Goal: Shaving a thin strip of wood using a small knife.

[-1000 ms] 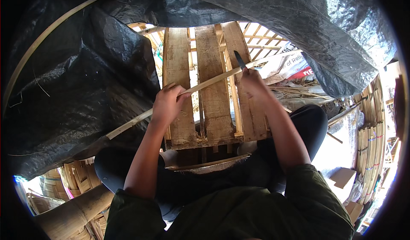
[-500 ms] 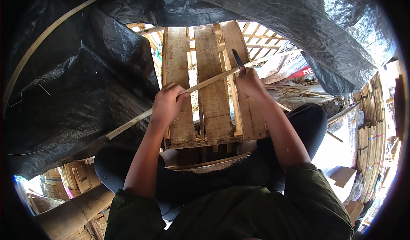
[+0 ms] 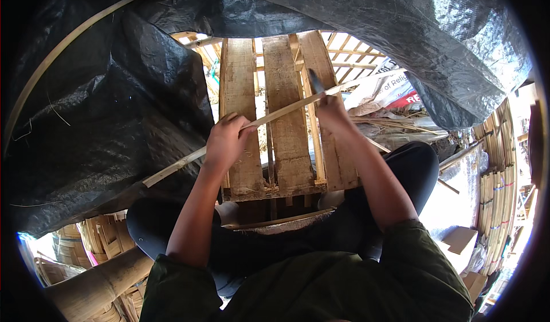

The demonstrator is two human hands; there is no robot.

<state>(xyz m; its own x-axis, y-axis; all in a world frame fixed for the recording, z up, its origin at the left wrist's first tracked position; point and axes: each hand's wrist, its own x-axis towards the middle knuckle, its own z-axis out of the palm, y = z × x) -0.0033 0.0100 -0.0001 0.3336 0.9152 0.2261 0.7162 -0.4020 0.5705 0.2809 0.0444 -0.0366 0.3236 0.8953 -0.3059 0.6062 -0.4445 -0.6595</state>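
Note:
A long, pale bamboo strip slants across the wooden plank bench, rising from lower left to upper right. My left hand is closed around the strip near its lower part, knuckles up. Farther along it, my right hand grips a knife, its dark blade pointing away from me and lying against the strip. The knife's handle is hidden in my fist, and that hand is slightly blurred. The strip's lower end sticks out past my left wrist.
Black plastic sheeting hangs at the left and across the top. A thick bamboo pole lies at the lower left. Bundled bamboo slats stand at the right. Beyond the bench are a printed sack and loose strips.
My right hand with the knife has shifted slightly toward me and left along the strip. My left hand has kept its hold on the strip, nearly unmoved.

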